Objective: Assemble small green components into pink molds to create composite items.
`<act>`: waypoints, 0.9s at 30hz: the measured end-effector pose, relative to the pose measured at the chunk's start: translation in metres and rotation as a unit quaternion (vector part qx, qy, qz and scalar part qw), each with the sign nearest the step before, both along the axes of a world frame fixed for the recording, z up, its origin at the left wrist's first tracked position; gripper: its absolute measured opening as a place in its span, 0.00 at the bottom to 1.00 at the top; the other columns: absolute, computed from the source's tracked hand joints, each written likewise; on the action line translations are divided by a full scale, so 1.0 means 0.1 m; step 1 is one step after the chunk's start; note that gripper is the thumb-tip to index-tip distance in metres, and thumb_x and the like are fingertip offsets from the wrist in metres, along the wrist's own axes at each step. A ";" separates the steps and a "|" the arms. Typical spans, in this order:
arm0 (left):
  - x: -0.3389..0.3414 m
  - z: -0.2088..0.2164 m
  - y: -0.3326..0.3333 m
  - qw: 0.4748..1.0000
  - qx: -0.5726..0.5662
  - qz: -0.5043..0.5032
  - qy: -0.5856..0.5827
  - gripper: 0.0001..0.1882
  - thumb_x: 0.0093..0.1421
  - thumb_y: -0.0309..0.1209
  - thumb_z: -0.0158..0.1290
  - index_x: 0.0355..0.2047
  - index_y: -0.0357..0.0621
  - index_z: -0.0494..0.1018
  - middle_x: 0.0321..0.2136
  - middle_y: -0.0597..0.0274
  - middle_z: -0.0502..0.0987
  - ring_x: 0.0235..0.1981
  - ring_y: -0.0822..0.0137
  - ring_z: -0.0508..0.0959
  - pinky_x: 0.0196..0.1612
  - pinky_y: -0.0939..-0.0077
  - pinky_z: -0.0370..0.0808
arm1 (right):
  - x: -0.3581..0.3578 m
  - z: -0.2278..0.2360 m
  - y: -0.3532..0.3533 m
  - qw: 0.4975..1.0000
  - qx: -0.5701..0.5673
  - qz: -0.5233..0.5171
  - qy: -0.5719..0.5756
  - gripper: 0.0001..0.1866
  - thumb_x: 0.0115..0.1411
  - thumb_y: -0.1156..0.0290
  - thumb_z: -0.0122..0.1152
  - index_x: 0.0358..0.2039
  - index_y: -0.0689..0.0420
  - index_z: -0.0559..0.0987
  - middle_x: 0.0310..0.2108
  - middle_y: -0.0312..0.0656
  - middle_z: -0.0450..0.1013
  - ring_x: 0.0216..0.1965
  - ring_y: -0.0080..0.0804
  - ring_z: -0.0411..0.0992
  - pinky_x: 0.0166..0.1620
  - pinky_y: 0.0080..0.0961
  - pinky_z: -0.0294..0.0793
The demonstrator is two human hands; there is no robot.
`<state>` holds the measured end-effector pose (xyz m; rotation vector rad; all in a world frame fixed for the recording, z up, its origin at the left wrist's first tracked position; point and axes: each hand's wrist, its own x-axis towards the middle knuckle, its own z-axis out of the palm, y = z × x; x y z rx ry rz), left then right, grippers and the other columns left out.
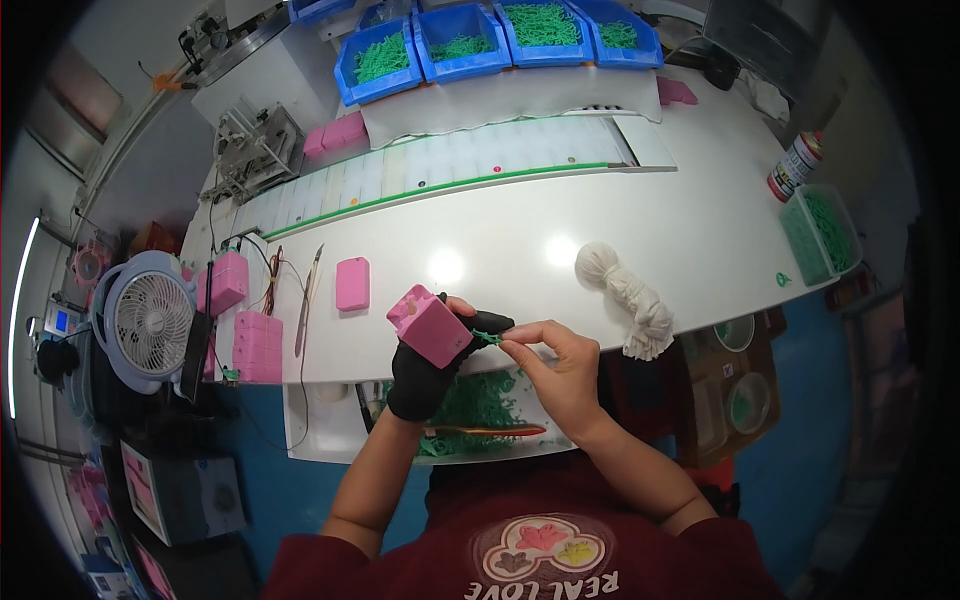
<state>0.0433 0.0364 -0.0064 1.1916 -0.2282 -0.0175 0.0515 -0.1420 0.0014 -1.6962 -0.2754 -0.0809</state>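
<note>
My left hand (417,390), in a black glove with bare fingertips, grips a pink box-shaped block (436,330) and holds it tilted over the table's front edge. A hollow shows in the block's upper end. Beside it, my right hand (562,370) is bare and pinches a small green plastic piece (487,338) between thumb and fingertips. The piece lies close to the left hand's fingers; whether it touches them I cannot tell. Below both hands, an open drawer (303,425) holds a heap of green pieces and a red-handled tool (490,431).
On the white table (500,230) lie another pink block (352,285), tweezers (309,300) and a bundled white cloth (625,300). A conveyor strip (450,165) runs behind, under blue bins (460,55) of green pieces. A fan (150,325) stands left; a spray can (795,166) and clear tub (822,232) right.
</note>
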 end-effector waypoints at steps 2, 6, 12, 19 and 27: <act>0.00 -0.01 0.02 0.993 0.111 0.045 0.011 0.19 0.69 0.44 0.39 0.44 0.39 0.66 0.45 0.41 0.76 0.48 0.56 0.76 0.54 0.68 0.69 | 0.02 -0.01 0.00 0.999 -0.003 -0.012 -0.046 0.04 0.52 0.79 0.66 0.31 0.61 0.82 0.30 0.44 0.79 0.32 0.33 0.78 0.36 0.25 0.74; 0.06 0.00 0.02 0.999 0.038 0.016 0.010 0.21 0.70 0.45 0.35 0.44 0.39 0.66 0.45 0.41 0.76 0.47 0.56 0.76 0.54 0.67 0.70 | 0.07 -0.01 0.01 0.997 -0.013 -0.022 -0.076 0.04 0.52 0.80 0.66 0.30 0.61 0.81 0.30 0.44 0.78 0.32 0.35 0.78 0.36 0.26 0.74; 0.14 -0.05 0.02 0.999 0.027 0.021 0.014 0.18 0.70 0.43 0.39 0.45 0.39 0.66 0.45 0.43 0.76 0.47 0.57 0.76 0.53 0.65 0.71 | 0.12 0.03 -0.02 0.992 -0.025 -0.038 -0.118 0.05 0.51 0.81 0.66 0.30 0.61 0.81 0.30 0.44 0.79 0.33 0.36 0.78 0.37 0.27 0.75; 0.20 -0.23 0.07 0.982 -0.041 0.156 0.101 0.17 0.65 0.42 0.49 0.40 0.38 0.69 0.32 0.57 0.74 0.28 0.67 0.75 0.31 0.74 0.73 | 0.62 0.28 -0.29 0.972 -0.031 -0.114 -0.204 0.04 0.53 0.80 0.66 0.31 0.61 0.80 0.31 0.43 0.78 0.32 0.32 0.77 0.37 0.24 0.75; 0.33 -0.27 0.08 0.986 0.158 0.040 0.026 0.24 0.51 0.37 0.62 0.42 0.42 0.63 0.31 0.66 0.66 0.32 0.71 0.69 0.37 0.75 0.68 | 1.68 1.17 -0.28 0.887 0.091 -0.222 -0.393 0.02 0.58 0.76 0.64 0.31 0.59 0.79 0.29 0.39 0.77 0.29 0.26 0.76 0.32 0.21 0.75</act>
